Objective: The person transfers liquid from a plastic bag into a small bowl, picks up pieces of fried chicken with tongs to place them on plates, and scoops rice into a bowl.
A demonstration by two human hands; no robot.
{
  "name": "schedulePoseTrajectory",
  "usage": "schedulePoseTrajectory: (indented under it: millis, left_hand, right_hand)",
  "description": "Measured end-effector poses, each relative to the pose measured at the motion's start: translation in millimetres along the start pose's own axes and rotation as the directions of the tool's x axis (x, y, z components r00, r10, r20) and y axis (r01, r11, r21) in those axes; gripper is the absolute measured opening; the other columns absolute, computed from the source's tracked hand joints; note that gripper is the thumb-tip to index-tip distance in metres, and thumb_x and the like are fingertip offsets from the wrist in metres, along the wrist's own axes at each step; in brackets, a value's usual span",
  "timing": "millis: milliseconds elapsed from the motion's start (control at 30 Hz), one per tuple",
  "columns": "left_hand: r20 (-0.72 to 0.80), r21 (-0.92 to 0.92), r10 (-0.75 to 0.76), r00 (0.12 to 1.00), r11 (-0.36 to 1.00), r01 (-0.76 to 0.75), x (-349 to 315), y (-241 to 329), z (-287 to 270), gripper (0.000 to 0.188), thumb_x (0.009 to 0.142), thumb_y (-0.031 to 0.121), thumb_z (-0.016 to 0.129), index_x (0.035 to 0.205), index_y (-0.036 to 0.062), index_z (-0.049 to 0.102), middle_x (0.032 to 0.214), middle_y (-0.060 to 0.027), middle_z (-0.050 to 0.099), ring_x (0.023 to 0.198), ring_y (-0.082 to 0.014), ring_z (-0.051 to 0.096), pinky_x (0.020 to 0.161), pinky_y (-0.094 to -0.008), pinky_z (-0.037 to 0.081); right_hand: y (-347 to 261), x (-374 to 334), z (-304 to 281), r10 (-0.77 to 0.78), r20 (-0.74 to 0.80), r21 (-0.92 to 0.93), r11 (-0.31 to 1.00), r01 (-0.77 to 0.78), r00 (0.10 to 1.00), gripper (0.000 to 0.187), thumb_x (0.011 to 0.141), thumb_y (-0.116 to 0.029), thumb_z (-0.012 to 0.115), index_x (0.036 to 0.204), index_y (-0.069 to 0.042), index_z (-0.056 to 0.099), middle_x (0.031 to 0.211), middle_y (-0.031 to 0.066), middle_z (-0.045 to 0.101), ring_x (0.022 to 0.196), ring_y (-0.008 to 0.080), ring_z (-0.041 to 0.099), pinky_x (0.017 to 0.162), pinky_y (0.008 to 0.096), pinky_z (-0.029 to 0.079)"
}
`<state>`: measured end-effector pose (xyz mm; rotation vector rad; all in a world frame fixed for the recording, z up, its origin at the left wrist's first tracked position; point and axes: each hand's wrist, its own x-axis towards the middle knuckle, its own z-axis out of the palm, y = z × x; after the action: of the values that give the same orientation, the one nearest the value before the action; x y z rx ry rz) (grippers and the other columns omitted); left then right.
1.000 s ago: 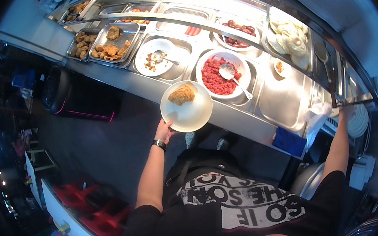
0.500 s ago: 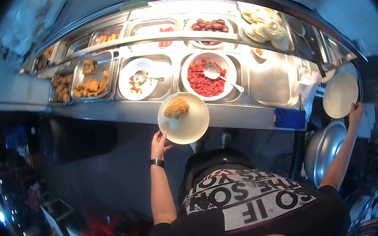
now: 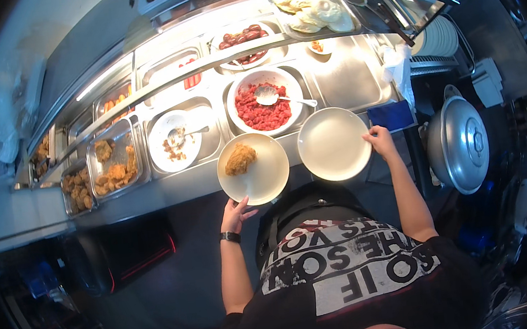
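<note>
My left hand (image 3: 238, 216), with a dark watch on its wrist, grips the near rim of a cream plate (image 3: 264, 180). One piece of fried chicken (image 3: 240, 159) lies on the left side of that plate. Beside it, a second cream plate (image 3: 334, 143) with nothing on it is pinched at its right rim by my right hand (image 3: 382, 142). Both plates are held at the front edge of the food counter, a small gap between them. Just beyond them stands a white bowl of chopped red food (image 3: 263, 117) with a metal spoon (image 3: 267, 95) resting in it.
Left along the counter are a white bowl with food scraps (image 3: 176, 149) and a metal tray of fried chicken (image 3: 124, 172). A rail (image 3: 201, 62) crosses above the pans. Stacked plates (image 3: 436, 37) stand at the right, with a large lidded metal pot (image 3: 467, 143) below.
My right hand has brought the second plate in from the far right to beside the first plate. My left hand still holds the chicken plate. The view has turned.
</note>
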<state>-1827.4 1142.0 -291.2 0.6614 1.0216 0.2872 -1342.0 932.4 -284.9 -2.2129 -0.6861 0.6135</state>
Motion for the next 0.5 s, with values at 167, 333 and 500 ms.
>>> schedulePoseTrajectory:
  millis: [167, 333, 500]
  left_hand:
    - [0.022, -0.074, 0.066, 0.998, 0.995, -0.064, 5, -4, 4, 0.041, 0.093, 0.009, 0.059, 0.13, 0.0016, 0.043, 0.127, -0.0152, 0.055, 0.11, -0.0298, 0.062, 0.084, -0.0482, 0.057]
    - [-0.094, -0.208, 0.152, 0.984, 0.963, -0.169, 10, -32, 13, 0.04, 0.092, 0.004, 0.054, 0.13, 0.0043, 0.043, 0.124, -0.0142, 0.058, 0.109, -0.0296, 0.062, 0.082, -0.0447, 0.058]
    - [-0.269, -0.3, 0.273, 0.924, 0.888, -0.35, 13, -55, 39, 0.051, 0.088, 0.001, 0.055, 0.135, 0.0121, 0.041, 0.121, -0.01, 0.059, 0.103, -0.0252, 0.064, 0.069, -0.0367, 0.06]
  right_hand:
    - [-1, 26, 24, 0.032, 0.062, 0.064, 0.997, -0.036, 0.998, 0.028, 0.079, -0.015, 0.076, 0.077, 0.007, 0.06, 0.089, 0.0115, 0.058, 0.069, 0.0199, 0.066, 0.045, 0.0317, 0.057]
    - [-77, 37, -29, -0.06, 0.07, -0.276, 0.958, 0.077, 0.996, 0.027, 0.08, -0.018, 0.077, 0.077, 0.002, 0.061, 0.081, 0.0081, 0.052, 0.067, 0.0207, 0.061, 0.055, 0.0324, 0.051]
    - [-198, 89, -159, -0.67, -0.399, -0.37, 0.742, 0.559, 0.626, 0.031, 0.082, -0.024, 0.075, 0.087, -0.001, 0.055, 0.094, 0.0126, 0.053, 0.082, 0.0294, 0.057, 0.075, 0.0403, 0.047]
